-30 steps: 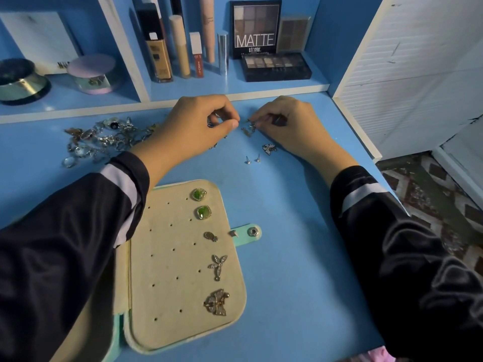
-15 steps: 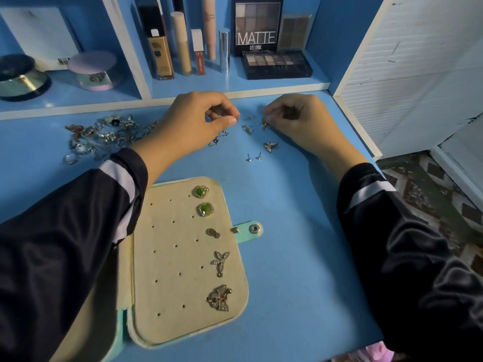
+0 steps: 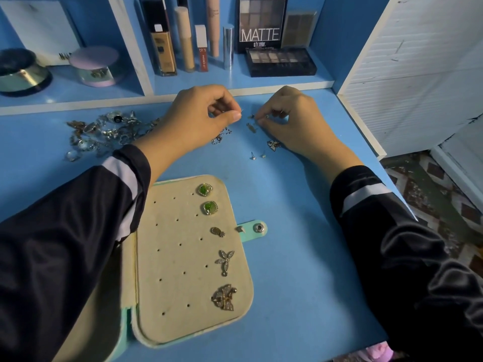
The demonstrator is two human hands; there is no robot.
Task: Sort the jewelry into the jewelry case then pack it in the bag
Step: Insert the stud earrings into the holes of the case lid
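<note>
Five earrings (image 3: 217, 232) sit pinned in our jewelry case (image 3: 177, 322) — a heap (image 3: 104, 134) and loose studs (image 3: 257, 155) wait, no bag in view — while our left hand (image 3: 193, 121) and right hand (image 3: 292, 121) each pinch a small piece.

Both arms reach toward twelve o'clock, hands close together. The left hand (image 3: 203, 118) pinches a tiny stud (image 3: 242, 111) between thumb and forefinger. The right hand (image 3: 292, 124), at one o'clock, curls its fingertips downward, its grip unclear.

Eyeshadow palette (image 3: 281, 61) and foundation bottle (image 3: 163, 48) occupy the shelf (image 3: 235, 78).
</note>
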